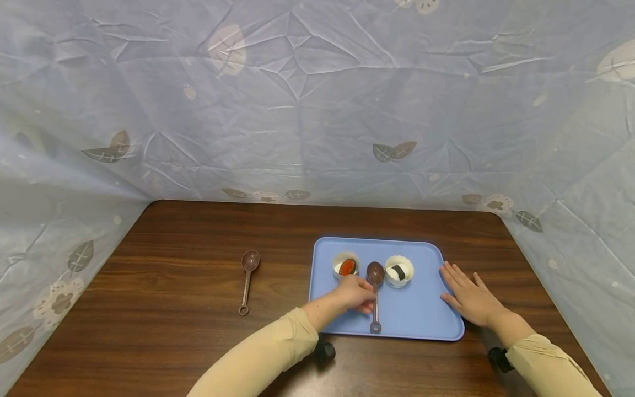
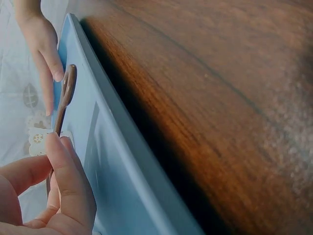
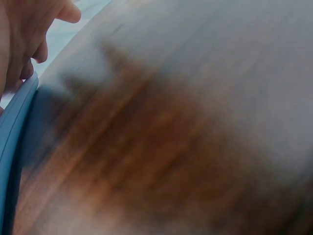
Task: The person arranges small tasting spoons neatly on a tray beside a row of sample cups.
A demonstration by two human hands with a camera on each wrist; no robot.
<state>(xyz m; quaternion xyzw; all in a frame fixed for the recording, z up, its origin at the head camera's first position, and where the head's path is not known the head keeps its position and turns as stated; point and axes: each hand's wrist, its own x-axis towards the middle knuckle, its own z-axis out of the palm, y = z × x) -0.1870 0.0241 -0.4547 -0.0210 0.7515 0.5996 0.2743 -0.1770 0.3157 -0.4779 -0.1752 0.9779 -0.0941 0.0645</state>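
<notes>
A brown spoon [image 1: 375, 274] with a ring at its handle end is pinched between the thumb and fingers of my left hand [image 1: 353, 293], over the blue tray [image 1: 416, 314]. In the left wrist view the spoon [image 2: 71, 85] stands out past the fingertips. To the spoon's left is a small white cup [image 1: 339, 259] with an orange-topped sushi piece [image 1: 347, 267]. On its right stands a scalloped white cup [image 1: 405, 264] with a white piece [image 1: 396, 272] banded in black. My right hand [image 1: 468, 298] rests at the tray's right rim, fingers extended.
A second brown spoon [image 1: 250, 261] lies on the dark wooden table [image 1: 173, 286], left of the tray. Behind the table hangs a pale leaf-patterned sheet [image 1: 337, 121], which also runs along both sides.
</notes>
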